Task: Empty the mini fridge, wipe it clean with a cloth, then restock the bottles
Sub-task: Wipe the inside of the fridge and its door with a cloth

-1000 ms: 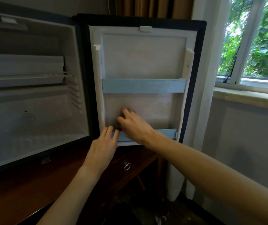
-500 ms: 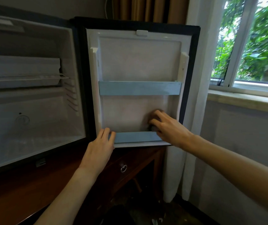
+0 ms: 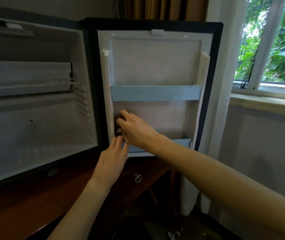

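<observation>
The mini fridge (image 3: 34, 129) stands open, its white inside bare, and no bottles are in view. Its door (image 3: 155, 61) is swung open to the right, with an upper blue rail (image 3: 155, 93) and a lower blue rail (image 3: 181, 142). My right hand (image 3: 134, 130) holds a dark cloth (image 3: 118, 126) against the door's inner panel, at the left end between the two rails. Most of the cloth is hidden under my fingers. My left hand (image 3: 111, 160) rests with straight fingers on the left end of the lower rail.
The fridge sits on a dark wooden desk (image 3: 26, 205) with a drawer knob (image 3: 138, 178) below the door. A white curtain (image 3: 224, 84) hangs just right of the door, in front of the wall and window (image 3: 276, 49). Something dark lies on the floor (image 3: 138, 227).
My right hand slid with the cloth from the left end of the lower door panel to the right end and is back at the left. My left hand stayed on the lower rail.
</observation>
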Motion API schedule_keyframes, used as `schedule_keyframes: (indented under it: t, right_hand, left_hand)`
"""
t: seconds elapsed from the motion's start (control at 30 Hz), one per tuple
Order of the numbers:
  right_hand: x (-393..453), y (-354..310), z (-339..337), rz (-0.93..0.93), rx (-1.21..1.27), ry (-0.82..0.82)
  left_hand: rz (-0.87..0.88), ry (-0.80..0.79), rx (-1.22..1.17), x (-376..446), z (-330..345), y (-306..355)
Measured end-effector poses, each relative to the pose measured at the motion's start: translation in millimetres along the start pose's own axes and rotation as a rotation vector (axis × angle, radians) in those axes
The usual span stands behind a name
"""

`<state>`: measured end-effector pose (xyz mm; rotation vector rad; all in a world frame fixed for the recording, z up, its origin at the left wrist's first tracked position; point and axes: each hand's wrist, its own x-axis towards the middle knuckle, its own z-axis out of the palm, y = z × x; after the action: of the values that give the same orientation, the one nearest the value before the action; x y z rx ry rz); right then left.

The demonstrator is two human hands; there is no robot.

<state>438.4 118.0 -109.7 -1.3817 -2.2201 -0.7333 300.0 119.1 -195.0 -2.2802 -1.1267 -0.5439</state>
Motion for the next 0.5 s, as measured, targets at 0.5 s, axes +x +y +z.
schedule_keyframes:
  t: [0.5]
  right_hand:
    - [-124.5, 104.3, -47.3, 0.217, -0.293, -0.165]
  left_hand:
    - [0.021, 0.07, -0.092, 0.3, -0.4, 2.2]
